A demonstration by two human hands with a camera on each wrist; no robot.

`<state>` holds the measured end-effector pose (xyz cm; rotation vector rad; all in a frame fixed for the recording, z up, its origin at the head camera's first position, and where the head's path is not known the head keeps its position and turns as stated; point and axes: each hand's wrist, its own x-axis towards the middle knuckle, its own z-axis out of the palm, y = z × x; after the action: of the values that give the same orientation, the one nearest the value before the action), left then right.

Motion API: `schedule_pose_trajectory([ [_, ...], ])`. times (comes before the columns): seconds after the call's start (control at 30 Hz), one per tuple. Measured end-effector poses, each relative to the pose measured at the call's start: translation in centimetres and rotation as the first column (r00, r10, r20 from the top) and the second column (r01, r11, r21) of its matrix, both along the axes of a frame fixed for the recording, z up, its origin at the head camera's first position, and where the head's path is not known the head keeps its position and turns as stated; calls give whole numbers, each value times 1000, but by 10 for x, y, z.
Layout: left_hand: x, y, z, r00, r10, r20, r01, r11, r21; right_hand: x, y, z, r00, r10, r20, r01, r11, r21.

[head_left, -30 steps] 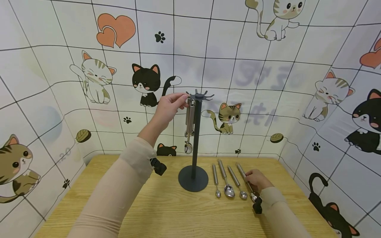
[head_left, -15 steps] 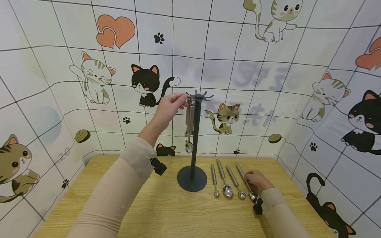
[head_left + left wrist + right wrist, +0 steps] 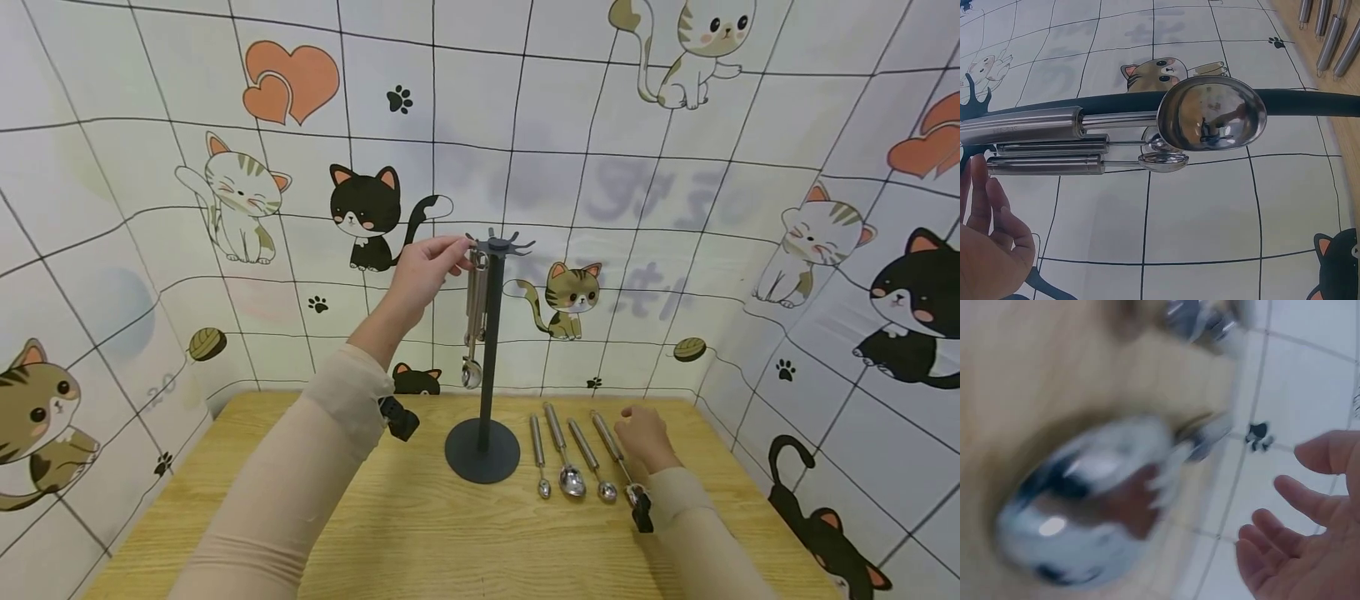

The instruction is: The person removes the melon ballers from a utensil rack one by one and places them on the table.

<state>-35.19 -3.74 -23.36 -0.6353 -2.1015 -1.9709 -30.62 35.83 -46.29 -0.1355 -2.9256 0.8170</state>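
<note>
Several steel scoops hang side by side from a dark hook stand. In the left wrist view, the nearest hanging scoop has a deep oval bowl. With thumb and fingertips, my left hand pinches at the hook tip and the top of a hanging scoop's handle; the exact contact is hidden. My right hand is beside the rightmost scoop on the table, its fingers loosely bent and holding nothing in the right wrist view. A blurred shiny bowl lies below that hand.
Three more scoops lie in a row on the wooden table, including a large-bowled one and a small one. The stand's round base sits left of them. A cat-printed sheet encloses the table's back and sides.
My right hand has lifted slightly off the rightmost scoop's handle, and its fingers no longer grip it. My left hand stays at the hook. The hanging scoops sway slightly.
</note>
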Motion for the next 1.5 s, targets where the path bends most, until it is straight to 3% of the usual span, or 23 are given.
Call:
schedule_pose_trajectory([
  [0.17, 1, -1, 0, 1000, 0, 9, 0, 1000, -1, -5, -30, 18, 992, 45, -119, -57, 994, -92],
  [0.33, 1, -2, -1, 1000, -4, 7, 4, 1000, 12, -9, -69, 42, 975, 105, -197, -146, 968, -206],
  [0.7, -1, -4, -4, 1000, 4, 12, -4, 1000, 13, -9, -137, 72, 895, 243, -375, -332, 924, -192],
  [0.87, -3, -6, -6, 1000, 11, -10, -11, 1000, -1, -6, -156, 80, 873, 279, -399, -378, 905, -194],
  [1.0, -3, -6, -7, 1000, 14, -22, -14, 1000, -10, -3, -167, 87, 873, 280, -399, -379, 905, -193],
  [1.23, -2, -4, -3, 998, 30, -55, -32, 999, -23, -8, -177, 111, 834, 237, -498, -406, 875, -263],
  [1.3, -3, -3, -3, 998, 29, -52, -30, 999, -24, -16, -178, 119, 832, 213, -513, -409, 860, -307],
  [1.37, -3, -2, -2, 998, 25, -51, -26, 999, -21, -25, -178, 128, 838, 196, -510, -421, 827, -373],
  [1.43, -4, -1, -2, 999, 20, -50, -21, 1000, -18, -34, -178, 136, 849, 195, -491, -442, 771, -459],
  [1.5, -4, 0, -2, 998, 13, -53, -14, 1000, -19, -38, -180, 146, 860, 199, -469, -462, 695, -551],
])
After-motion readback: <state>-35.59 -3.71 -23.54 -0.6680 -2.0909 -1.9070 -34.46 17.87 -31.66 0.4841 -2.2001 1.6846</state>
